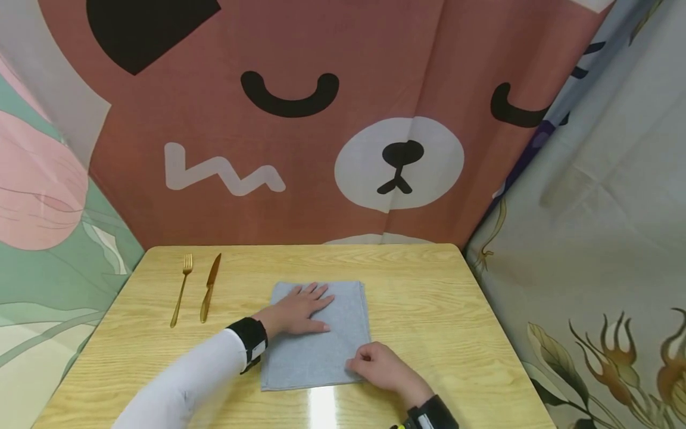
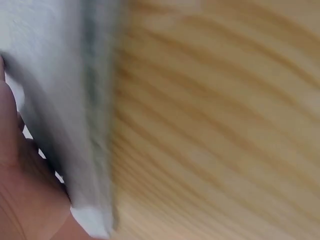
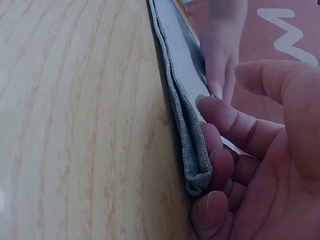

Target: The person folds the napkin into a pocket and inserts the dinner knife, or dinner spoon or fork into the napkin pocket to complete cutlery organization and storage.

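A folded grey-blue cloth (image 1: 316, 357) lies flat on the wooden table in the head view, its layered hem showing at the corner in the right wrist view. Across the cloth's upper part, my left hand (image 1: 302, 311) rests palm down with fingers spread. My right hand (image 1: 383, 366) is at the near right corner of the cloth. Its loosely curled fingers (image 3: 220, 165) touch the folded edge, while the thumb (image 3: 272, 80) stands apart from them. In the left wrist view, part of the left palm (image 2: 25, 190) shows over the blurred cloth edge (image 2: 90, 125).
To the left of the cloth, a gold fork (image 1: 181, 298) and a gold knife (image 1: 209, 292) lie side by side on the table (image 1: 429, 298). A printed curtain (image 1: 300, 179) hangs behind the far edge, and more patterned fabric (image 1: 589, 238) hangs along the right.
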{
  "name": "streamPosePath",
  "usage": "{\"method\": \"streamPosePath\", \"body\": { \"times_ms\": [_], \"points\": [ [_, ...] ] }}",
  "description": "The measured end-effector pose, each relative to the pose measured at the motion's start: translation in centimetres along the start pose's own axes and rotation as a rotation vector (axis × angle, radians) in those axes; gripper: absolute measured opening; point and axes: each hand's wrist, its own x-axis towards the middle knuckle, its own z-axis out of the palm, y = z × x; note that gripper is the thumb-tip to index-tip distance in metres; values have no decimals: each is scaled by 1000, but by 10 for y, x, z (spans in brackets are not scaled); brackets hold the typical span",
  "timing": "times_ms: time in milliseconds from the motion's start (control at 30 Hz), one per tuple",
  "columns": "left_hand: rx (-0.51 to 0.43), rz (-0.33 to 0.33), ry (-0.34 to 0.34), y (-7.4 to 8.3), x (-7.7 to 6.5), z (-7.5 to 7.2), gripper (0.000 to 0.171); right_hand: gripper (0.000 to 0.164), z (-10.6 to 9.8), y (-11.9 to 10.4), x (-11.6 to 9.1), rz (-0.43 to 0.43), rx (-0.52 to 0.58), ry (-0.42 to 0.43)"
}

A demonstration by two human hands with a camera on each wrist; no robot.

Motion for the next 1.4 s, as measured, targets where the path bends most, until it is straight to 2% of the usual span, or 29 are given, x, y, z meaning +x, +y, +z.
{"method": "streamPosePath", "body": {
  "times_ms": [200,333,600,733,967,1167,1400],
  "points": [
    [25,3,25,-30,-23,-2,87,40,-1,-2,-2,7,23,3],
    [55,-3,33,-45,-36,-4,87,40,0,0,-1,10,16,12],
    [52,-66,51,-62,-59,-9,86,40,1,2,0,22,29,8],
    [45,-98,62,-65,-67,-13,85,40,1,2,-1,21,25,13],
    [31,-121,57,-67,-71,-18,89,37,2,1,-2,16,44,8],
    [38,-146,57,-73,-69,-14,94,34,6,1,-3,5,6,28],
    [12,-140,58,-73,-67,-10,96,35,4,-2,-9,0,-25,26]
  ]
}}
